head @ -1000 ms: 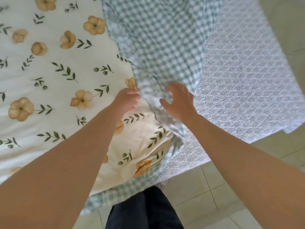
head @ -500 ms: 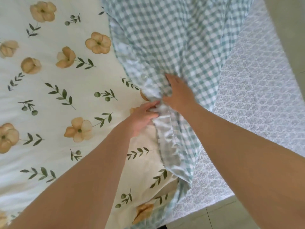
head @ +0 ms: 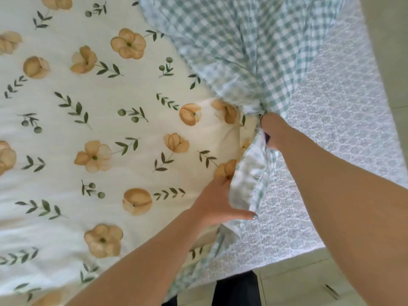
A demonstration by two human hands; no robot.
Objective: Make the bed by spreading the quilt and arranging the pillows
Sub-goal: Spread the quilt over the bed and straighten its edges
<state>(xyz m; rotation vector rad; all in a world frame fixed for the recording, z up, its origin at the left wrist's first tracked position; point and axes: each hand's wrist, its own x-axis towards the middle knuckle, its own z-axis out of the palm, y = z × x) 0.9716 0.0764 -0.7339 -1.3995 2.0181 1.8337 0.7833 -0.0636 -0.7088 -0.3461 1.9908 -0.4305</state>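
The quilt [head: 92, 133] has a white face with tan flowers and green sprigs and covers the left of the bed. Its green-and-white checked underside [head: 238, 45] is folded over at the upper middle and bunched toward my hands. My right hand [head: 273, 131] is clenched on a gathered knot of that checked fabric. My left hand [head: 218, 204] grips the quilt's checked edge lower down, fingers tucked under the fold and thumb along it. No pillow is in view.
A pale blue patterned bedsheet [head: 344, 120] lies uncovered on the right side of the mattress, ending at the bed's corner. Beige floor tiles [head: 293, 286] run below and to the right. My dark trousers [head: 234, 290] stand against the bed's near edge.
Both hands went from resting open on the folded checked edge to gripping it. The left hand slid down along the edge toward me; the right hand bunched the fabric and pulled it right.
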